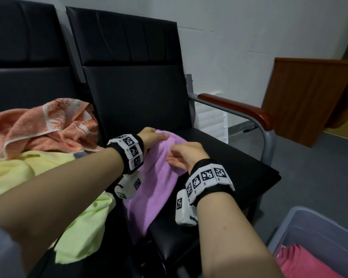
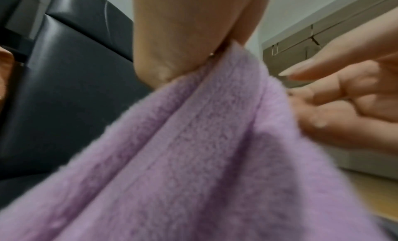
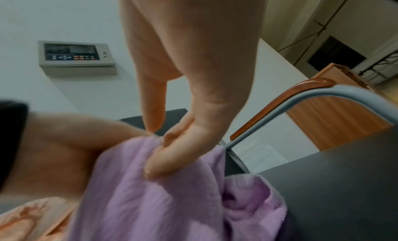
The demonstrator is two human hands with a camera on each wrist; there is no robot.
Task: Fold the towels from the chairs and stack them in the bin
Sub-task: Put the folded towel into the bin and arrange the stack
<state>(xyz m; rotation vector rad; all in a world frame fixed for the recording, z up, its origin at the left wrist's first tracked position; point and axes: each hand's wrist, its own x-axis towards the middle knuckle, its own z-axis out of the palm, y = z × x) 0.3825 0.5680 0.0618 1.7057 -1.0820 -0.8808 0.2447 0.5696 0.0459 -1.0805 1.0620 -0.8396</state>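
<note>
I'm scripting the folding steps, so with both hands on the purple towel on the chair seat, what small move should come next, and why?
Probably slide the right hand along the top edge, away from the left hand, to spread the purple towel. Both hands pinch it close together, so it hangs bunched and creased over the chair seat, not yet flat enough to fold.

I am in what looks like an office or waiting room. Ahead of me at twelve o'clock stand linked black padded chairs [image 1: 133, 81] with a grey metal frame and a wooden armrest [image 1: 237, 107], set against a plain white wall [image 1: 249, 33]. A grey control panel [image 3: 76, 58] with a small screen and buttons is fixed to that wall. At two o'clock stands wood-panelled furniture [image 1: 305, 101], on a grey floor [image 1: 313, 173].
</note>
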